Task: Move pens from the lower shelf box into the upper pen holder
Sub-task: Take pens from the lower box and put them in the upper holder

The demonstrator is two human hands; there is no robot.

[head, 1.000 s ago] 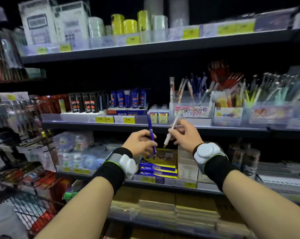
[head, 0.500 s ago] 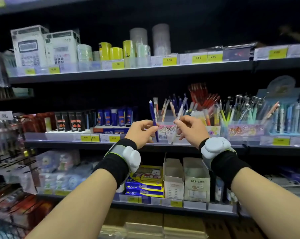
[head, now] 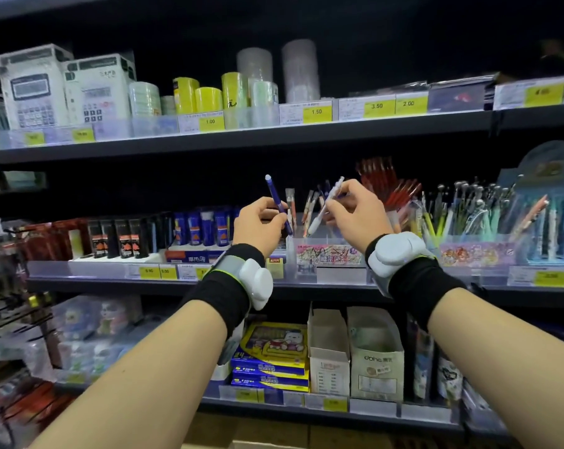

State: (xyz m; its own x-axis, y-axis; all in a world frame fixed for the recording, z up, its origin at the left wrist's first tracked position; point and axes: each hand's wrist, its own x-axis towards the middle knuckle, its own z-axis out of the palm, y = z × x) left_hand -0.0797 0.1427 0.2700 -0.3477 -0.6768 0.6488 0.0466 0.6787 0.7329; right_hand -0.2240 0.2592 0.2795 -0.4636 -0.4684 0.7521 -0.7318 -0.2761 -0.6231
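My left hand (head: 258,223) grips a blue pen (head: 276,197), held nearly upright with its pale cap on top. My right hand (head: 355,213) grips a white pen (head: 326,205), tilted with its lower tip down to the left. Both pens hover just above the clear pen holder (head: 326,254) with a patterned label on the middle shelf; a few pens stand in it. On the lower shelf stand two open cardboard boxes (head: 355,361); what they hold is hidden from view.
More clear holders full of pens (head: 478,218) line the middle shelf to the right. Blue and black tubes (head: 203,226) stand at the left. Calculators (head: 63,89) and tape rolls (head: 209,95) fill the top shelf. Blue-yellow boxes (head: 271,358) sit on the lower shelf.
Both hands have risen from in front of the lower shelf up to the middle shelf, carrying the blue and white pens to just above the clear pen holder.
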